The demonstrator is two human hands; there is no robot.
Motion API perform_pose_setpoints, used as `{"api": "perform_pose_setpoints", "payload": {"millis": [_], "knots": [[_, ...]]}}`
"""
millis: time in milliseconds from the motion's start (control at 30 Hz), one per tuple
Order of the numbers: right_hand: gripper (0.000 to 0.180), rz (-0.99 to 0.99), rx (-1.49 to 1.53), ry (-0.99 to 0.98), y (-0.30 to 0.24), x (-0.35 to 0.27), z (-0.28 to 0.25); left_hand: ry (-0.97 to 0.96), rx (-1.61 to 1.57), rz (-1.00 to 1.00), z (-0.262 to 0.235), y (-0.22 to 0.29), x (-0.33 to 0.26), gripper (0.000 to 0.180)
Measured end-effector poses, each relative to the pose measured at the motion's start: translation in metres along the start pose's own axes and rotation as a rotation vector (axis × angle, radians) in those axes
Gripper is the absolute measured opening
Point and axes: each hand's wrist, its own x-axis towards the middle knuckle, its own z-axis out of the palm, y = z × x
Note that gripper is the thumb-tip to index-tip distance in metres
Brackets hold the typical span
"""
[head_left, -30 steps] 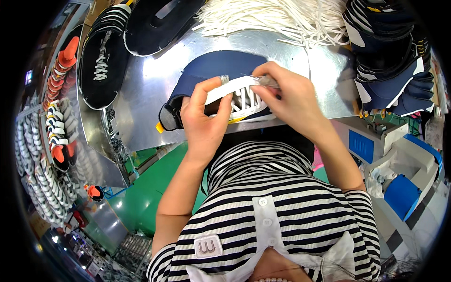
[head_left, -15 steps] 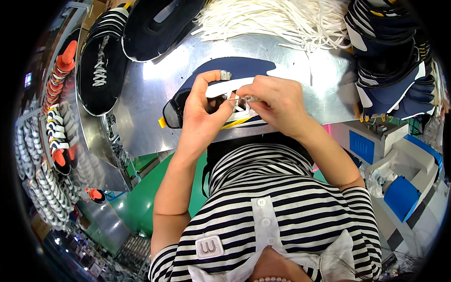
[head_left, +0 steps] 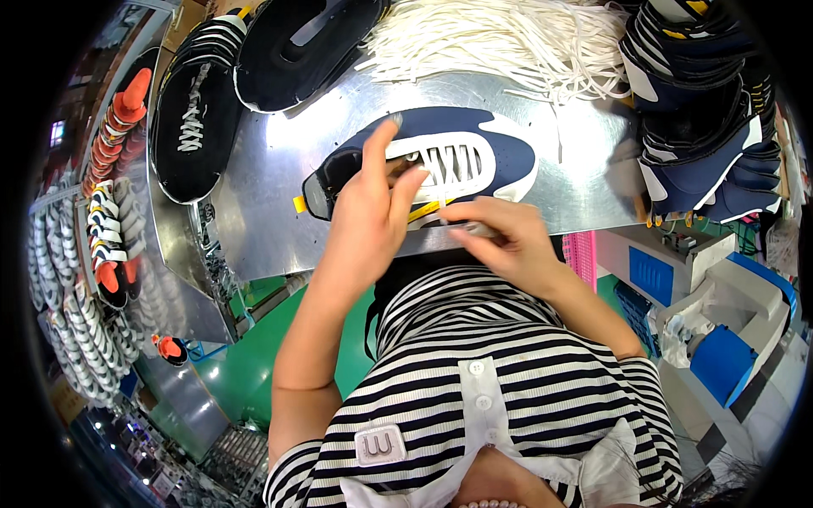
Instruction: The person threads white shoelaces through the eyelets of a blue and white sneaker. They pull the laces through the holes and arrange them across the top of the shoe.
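A navy shoe upper (head_left: 508,155) with white trim and a yellow heel tab lies on the metal table, its toe to the right. White lace (head_left: 457,162) crosses its eyelet opening in several rows. My left hand (head_left: 373,207) grips the upper at the collar, index finger stretched over the far side and thumb beside the eyelets; its other fingers are hidden. Just off the near side, my right hand (head_left: 517,241) is closed on a lacing hook (head_left: 481,229), of which mostly the handle shows. A strand of lace runs from the upper down to these fingers.
Loose white laces (head_left: 500,42) are heaped at the far edge of the metal table (head_left: 262,229). Stacked navy uppers (head_left: 703,161) stand at the right, black ones (head_left: 190,127) at the left. A grey and blue machine (head_left: 720,313) is at the lower right.
My right hand has moved from the eyelets toward me, past the upper's near edge, drawing lace along. My left thumb and index finger have shifted slightly, uncovering the laced rows.
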Motion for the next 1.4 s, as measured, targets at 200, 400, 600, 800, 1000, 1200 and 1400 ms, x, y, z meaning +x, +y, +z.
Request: {"api": "perform_pose_setpoints", "payload": {"millis": [200, 400, 600, 800, 1000, 1200, 1400], "knots": [[0.02, 0.381, 0.06, -0.046, -0.003, -0.007, -0.003, 0.024, 0.215, 0.246, -0.006, -0.01, -0.037, 0.032], [0.012, 0.459, 0.394, 0.086, -0.008, 0.01, 0.016, 0.036, 0.221, 0.157, -0.004, -0.007, -0.035, 0.02], [0.014, 0.323, 0.53, 0.195, 0.005, 0.025, 0.034, -0.024, 0.207, 0.12, -0.001, -0.004, -0.029, 0.026], [0.02, 0.253, 0.254, 0.141, -0.004, 0.014, 0.024, 0.051, 0.277, 0.066, 0.004, -0.006, -0.027, 0.025], [0.016, 0.297, 0.001, -0.019, -0.018, -0.006, 0.009, 0.057, 0.31, 0.077, 0.006, -0.006, -0.026, 0.025], [0.014, 0.284, -0.127, -0.058, -0.012, 0.009, 0.012, 0.07, 0.351, 0.351, 0.009, -0.019, -0.026, 0.025], [0.016, 0.234, -0.315, -0.116, -0.011, 0.026, 0.019, 0.083, 0.367, 0.384, 0.014, -0.019, -0.028, 0.027]]}}
